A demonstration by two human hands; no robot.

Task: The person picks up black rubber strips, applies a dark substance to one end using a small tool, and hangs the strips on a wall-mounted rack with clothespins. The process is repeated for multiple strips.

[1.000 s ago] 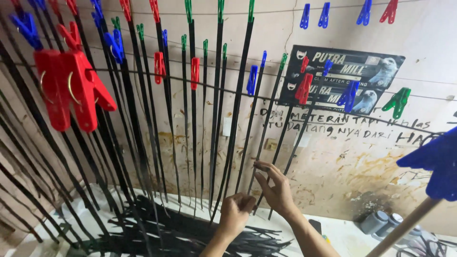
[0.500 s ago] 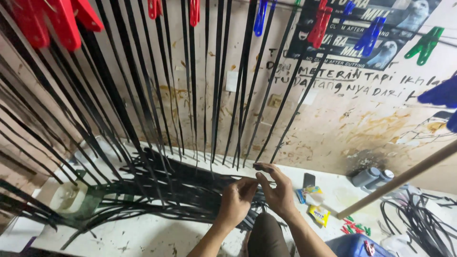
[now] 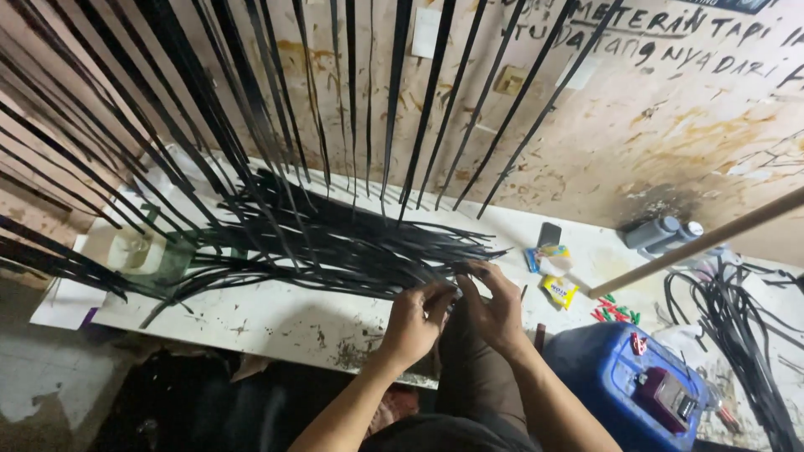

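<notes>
Both hands, left hand (image 3: pixel 416 322) and right hand (image 3: pixel 494 305), pinch closed on black strip ends (image 3: pixel 456 280) at the bench (image 3: pixel 276 322) front edge. Risk: pulling one strip drags the tangled strip pile (image 3: pixel 335 243) off.

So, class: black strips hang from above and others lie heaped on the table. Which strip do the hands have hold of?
The strip end at the pile's right edge, pinched between left hand and right hand; the other strips lie or hang untouched.
</notes>
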